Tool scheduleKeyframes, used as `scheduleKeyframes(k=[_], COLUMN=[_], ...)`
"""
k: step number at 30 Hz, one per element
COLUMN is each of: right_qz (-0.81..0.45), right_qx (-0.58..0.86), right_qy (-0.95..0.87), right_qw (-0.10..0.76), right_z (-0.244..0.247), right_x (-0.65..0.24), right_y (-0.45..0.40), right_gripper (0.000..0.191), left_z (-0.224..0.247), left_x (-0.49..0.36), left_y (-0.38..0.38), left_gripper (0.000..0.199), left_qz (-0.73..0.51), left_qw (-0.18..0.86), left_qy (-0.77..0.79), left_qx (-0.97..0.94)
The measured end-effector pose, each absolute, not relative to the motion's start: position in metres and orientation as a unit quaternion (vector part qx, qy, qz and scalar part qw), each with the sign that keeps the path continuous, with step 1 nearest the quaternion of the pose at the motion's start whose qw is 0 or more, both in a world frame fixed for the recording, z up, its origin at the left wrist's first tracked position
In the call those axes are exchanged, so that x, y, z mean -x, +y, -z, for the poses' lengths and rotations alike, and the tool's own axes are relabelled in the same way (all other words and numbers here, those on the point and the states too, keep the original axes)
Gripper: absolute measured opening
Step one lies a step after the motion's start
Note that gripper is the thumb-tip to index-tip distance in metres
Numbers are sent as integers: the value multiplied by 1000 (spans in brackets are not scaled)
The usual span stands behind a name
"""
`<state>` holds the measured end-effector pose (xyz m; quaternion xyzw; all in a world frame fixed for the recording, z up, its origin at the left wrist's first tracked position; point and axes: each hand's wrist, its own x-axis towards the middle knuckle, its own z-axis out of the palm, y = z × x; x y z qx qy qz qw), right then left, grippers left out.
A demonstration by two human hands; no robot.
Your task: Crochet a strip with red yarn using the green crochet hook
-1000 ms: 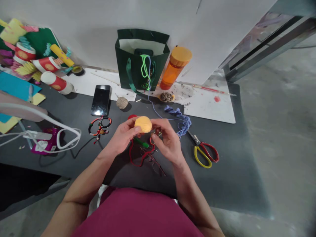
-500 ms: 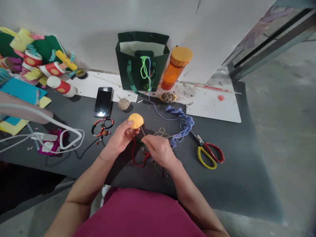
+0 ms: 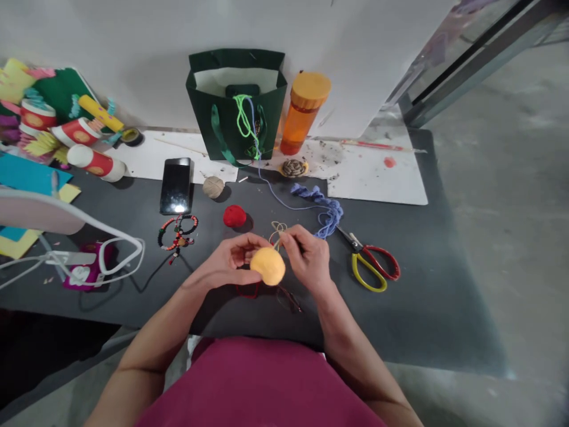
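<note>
A yellow ball (image 3: 267, 265) rests in my left hand (image 3: 231, 261), whose thumb and fingers are curled round its left side. Just to the right, my right hand (image 3: 309, 258) pinches a thin tan yarn (image 3: 278, 228) at the ball's upper right. Beyond my left hand a red ball (image 3: 235, 216) lies on the dark table. Red yarn (image 3: 248, 290) shows beneath the hands, partly hidden by the yellow ball. Blue yarn (image 3: 328, 214) lies bunched past my right hand, beside the scissors (image 3: 370, 261) with one red and one yellow handle.
Farther back stand a green paper bag (image 3: 237, 112) and an orange bottle (image 3: 303, 115). A phone (image 3: 176, 185), a beige yarn ball (image 3: 213, 187) and a bead bracelet (image 3: 178, 234) lie left of centre. White cables (image 3: 120, 234) cross the left side.
The yellow ball and my left hand have moved nearer my body and to the right. My right hand has shifted slightly up and right. The red ball has come into view.
</note>
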<state>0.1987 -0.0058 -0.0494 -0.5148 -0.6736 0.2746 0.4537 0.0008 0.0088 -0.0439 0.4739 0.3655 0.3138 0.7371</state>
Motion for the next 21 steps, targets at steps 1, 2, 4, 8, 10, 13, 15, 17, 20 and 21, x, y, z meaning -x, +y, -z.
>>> scheduleKeyframes(k=[1,2,4,8,10,13,15,17,20,21], right_qz=[-291,-303,-312,-273,-285,-340,-358,-357,-331,-323], right_qx=[523,514,457,375,411,467,477,455,388,386], right_qy=[-669,-680,-732,-783,-756,-709,-702,-727,-773,-770], right_qw=[441,426,398,415,422,405,389,370,378,392], right_z=[51,52,51,47,47,51,53,52,48,47], right_x=[-198,-196,-193,-193,-196,-197,-193,-187,-183,-185], right_y=[-5,-4,-6,-10,-9,-5,-5,-8,-13,-14], right_gripper=[37,38,39,39,42,45,45,42,38,36], left_z=[46,48,51,44,40,39,43,48,48,47], left_x=[-1,-1,-2,-1,1,4,3,2,0,0], left_y=[10,11,13,11,9,9,11,14,15,14], left_gripper=[54,57,56,42,39,44,50,51,46,45], left_qz=[-351,-394,-457,-387,-297,-268,-350,-432,-461,-440], left_qw=[741,728,665,571,614,718,737,700,598,580], left_qy=[360,368,417,477,436,363,363,402,480,490], left_qx=[-445,-422,-418,-546,-587,-530,-450,-401,-446,-480])
